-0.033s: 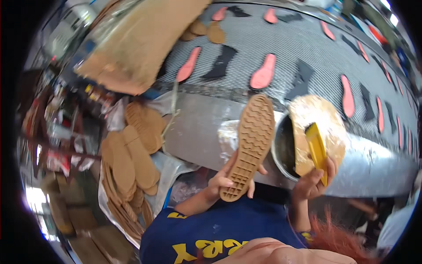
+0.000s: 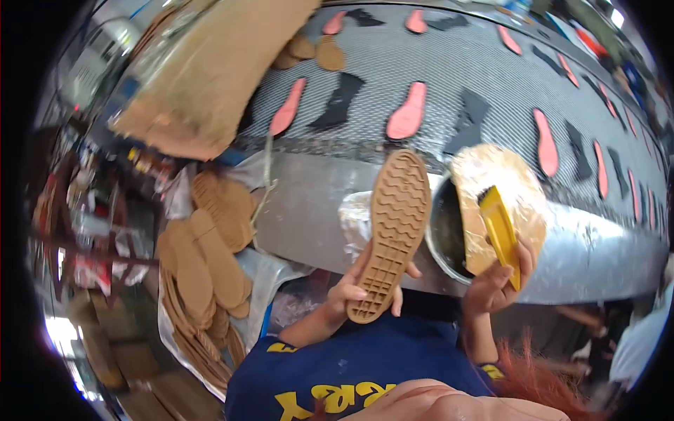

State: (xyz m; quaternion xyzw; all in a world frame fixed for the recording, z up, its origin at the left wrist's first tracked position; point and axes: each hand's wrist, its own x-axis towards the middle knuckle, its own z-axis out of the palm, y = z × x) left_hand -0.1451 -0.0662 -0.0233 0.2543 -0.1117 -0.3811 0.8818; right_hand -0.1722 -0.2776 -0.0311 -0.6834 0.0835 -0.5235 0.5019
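Note:
My left hand [image 2: 349, 286] grips a tan rubber shoe sole [image 2: 397, 224] near its heel end. The sole's grooved tread faces up, wavy toward the toe and gridded at the heel. In my right hand [image 2: 493, 288] is a yellow-handled brush [image 2: 502, 235], held by its lower end. Its dark bristles show at the top, over a piece of tan board [image 2: 521, 175] with a shiny, glossy film. That board partly covers a round metal pot [image 2: 437, 242], whose inside looks dark.
A mesh conveyor belt [image 2: 379, 52] carries pink insoles [image 2: 407, 112] and black cut pieces [image 2: 339, 102]. A metal ledge [image 2: 316, 196] runs before it. Left sit a sack of tan soles [image 2: 193, 270] and a large cardboard box [image 2: 210, 77]. Another person's arm shows at right.
The view has turned slightly, so the belt and pot sit a little further left. Both hands keep their hold on the sole and the brush.

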